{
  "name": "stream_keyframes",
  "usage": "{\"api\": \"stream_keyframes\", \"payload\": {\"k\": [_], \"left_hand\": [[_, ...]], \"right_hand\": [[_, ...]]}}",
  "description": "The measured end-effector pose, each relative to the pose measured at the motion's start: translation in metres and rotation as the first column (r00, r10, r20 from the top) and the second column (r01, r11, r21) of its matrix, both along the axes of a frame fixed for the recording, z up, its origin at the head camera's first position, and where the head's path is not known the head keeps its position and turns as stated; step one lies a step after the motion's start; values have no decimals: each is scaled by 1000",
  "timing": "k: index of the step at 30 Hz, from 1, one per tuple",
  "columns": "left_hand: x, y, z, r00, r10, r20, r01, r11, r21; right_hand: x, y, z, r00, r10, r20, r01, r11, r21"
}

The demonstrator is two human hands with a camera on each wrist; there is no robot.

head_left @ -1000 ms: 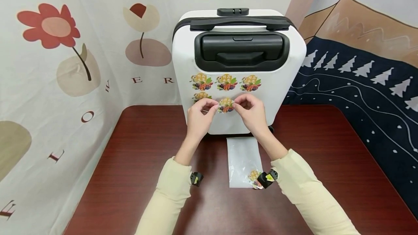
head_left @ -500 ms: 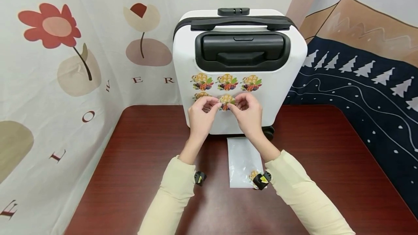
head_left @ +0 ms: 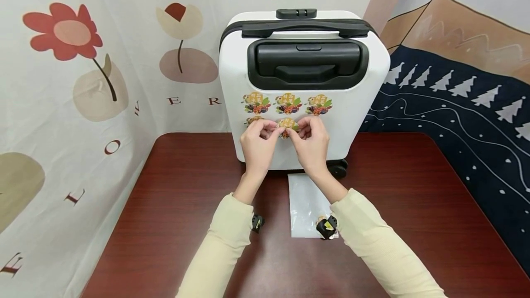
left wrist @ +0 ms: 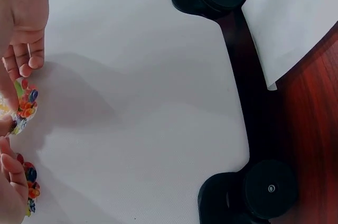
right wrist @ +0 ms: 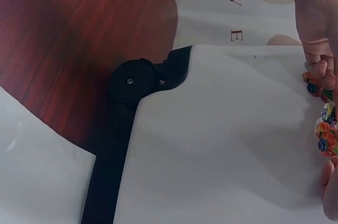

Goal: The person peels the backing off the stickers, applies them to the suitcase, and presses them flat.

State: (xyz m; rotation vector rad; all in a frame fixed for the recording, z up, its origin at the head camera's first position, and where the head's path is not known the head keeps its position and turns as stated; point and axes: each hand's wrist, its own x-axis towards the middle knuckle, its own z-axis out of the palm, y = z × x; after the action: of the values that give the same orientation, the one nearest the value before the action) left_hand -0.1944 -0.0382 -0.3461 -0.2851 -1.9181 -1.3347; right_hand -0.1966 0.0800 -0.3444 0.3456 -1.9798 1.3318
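Note:
A white suitcase point(head_left: 265, 151) stands upright with its black handle side toward me. My left hand point(head_left: 257, 145) and right hand point(head_left: 313, 146) meet at a fruit sticker point(head_left: 287, 124) on its face. Each hand holds one side of it between thumb and fingers, with both thumbs on its front and their tips close together. In the left wrist view the sticker's fruit edge point(left wrist: 27, 105) lies close against the suitcase. Another sticker point(head_left: 253, 119) to the left is partly hidden by my left hand. Above runs a row of three stickers point(head_left: 288, 103).
A clear plastic bag point(head_left: 302, 197) lies on the red-brown table point(head_left: 174, 206) in front of the suitcase. Another sticker on it is mostly hidden by my right wrist camera point(head_left: 326, 227). Black wheels point(left wrist: 270, 188) show at the suitcase's base. Patterned cloth point(head_left: 186, 105) hangs behind.
Both hands have drawn inward; the thumbs have slid from the sticker's outer edges toward its middle. The sticker has risen slightly. My right wrist camera now covers more of the sticker on the bag.

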Motion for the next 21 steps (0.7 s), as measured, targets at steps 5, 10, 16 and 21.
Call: {"api": "stream_keyframes", "payload": {"k": [5,10,16,21], "left_hand": [[-2,3,-2,999,32,-31,-32,999,-8],[-3,3,-3,998,43,-37,-43,999,-5],[-4,4,-1,997,64,-35,-64,998,-18],[-4,5,-1,996,78,-44,-80,996,-35]], "right_hand": [[-1,-1,-1,1000,-23,-20,23,1000,12],[-1,-4,0,999,-47,-24,48,999,25],[-2,-6,0,997,-71,-31,72,997,36],[-2,-8,0,996,-91,-19,92,995,38]]}}
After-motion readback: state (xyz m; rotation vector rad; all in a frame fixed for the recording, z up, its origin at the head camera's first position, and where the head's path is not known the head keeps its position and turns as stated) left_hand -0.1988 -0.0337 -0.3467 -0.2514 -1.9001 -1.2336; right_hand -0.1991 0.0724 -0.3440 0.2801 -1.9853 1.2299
